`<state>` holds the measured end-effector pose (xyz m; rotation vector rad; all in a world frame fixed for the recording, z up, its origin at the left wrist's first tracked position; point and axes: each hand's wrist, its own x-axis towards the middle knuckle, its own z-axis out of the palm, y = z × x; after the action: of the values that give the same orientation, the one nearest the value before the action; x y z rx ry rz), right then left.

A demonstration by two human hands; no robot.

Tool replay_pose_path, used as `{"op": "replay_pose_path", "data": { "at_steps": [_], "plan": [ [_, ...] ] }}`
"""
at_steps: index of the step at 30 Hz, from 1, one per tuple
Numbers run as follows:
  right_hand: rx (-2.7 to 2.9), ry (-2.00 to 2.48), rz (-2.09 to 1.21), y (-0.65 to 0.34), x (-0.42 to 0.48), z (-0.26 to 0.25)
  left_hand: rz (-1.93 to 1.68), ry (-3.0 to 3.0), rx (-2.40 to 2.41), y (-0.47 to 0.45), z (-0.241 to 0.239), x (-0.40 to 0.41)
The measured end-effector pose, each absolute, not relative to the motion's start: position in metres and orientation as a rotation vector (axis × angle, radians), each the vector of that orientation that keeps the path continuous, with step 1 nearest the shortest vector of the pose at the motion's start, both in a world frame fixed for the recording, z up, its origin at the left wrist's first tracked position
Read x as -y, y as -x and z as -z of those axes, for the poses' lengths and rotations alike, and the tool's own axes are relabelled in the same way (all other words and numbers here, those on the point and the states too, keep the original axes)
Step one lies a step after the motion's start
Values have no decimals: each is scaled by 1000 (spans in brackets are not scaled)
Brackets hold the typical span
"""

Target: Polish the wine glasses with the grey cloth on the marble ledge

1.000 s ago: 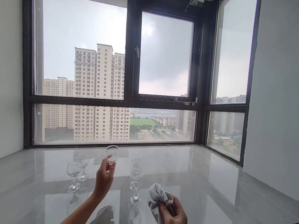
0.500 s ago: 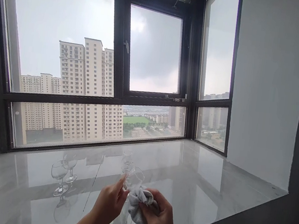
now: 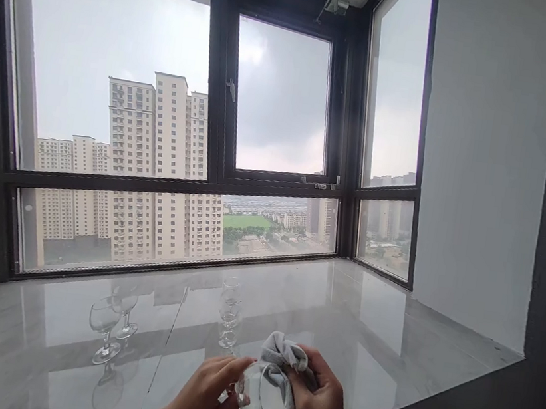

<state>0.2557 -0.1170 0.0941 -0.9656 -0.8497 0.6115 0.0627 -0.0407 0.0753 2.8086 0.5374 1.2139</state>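
My left hand (image 3: pixel 208 394) grips a clear stemmed glass (image 3: pixel 262 394), which lies tilted with its round mouth toward the right. Its stem and foot are mostly hidden by my fingers. A grey-white cloth (image 3: pixel 279 349) is bunched in my right hand (image 3: pixel 320 398), against the far side and rim of the glass. Part of the cloth hangs down between the glass and my right palm. Both hands are closed, just above the glossy sill near its front edge.
On the left of the shiny grey sill (image 3: pixel 362 364) stand two stemmed glasses, one nearer (image 3: pixel 104 326) and one behind it (image 3: pixel 127 306). Ahead of my hands, clear glassware (image 3: pixel 229 313) stands in line. Dark-framed windows (image 3: pixel 275 188) close off the back; a white wall (image 3: pixel 485 158) rises at right.
The held glass has come down and to the right, its mouth turning from upward to sideways. My right hand and the cloth have shifted right, uncovering the glassware behind.
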Motion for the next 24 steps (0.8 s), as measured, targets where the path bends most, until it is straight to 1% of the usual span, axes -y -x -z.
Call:
{"op": "replay_pose_path", "data": {
  "at_steps": [3, 6, 11, 15, 17, 19, 24],
  "plan": [
    [890, 880, -793, -241, 115, -97, -1188, -2577, -573, -67, -73, 43],
    [884, 813, -884, -232, 116, -99, -1253, -2434, -671, -69, -69, 42],
    [840, 651, -1090, -238, 124, -106, -1611, -2251, -842, -60, -77, 35],
    [697, 624, -1097, -243, 126, -106, -1883, -2077, -1082, -43, -97, 13],
    [659, 655, -1081, -246, 124, -102, -1876, -1948, -1208, -34, -100, -6],
    [647, 692, -1079, -250, 122, -97, -1782, -1849, -1309, -26, -95, -28],
    [633, 724, -1096, -257, 120, -89, -1531, -1908, -1481, -14, -70, -75]
  ]
}}
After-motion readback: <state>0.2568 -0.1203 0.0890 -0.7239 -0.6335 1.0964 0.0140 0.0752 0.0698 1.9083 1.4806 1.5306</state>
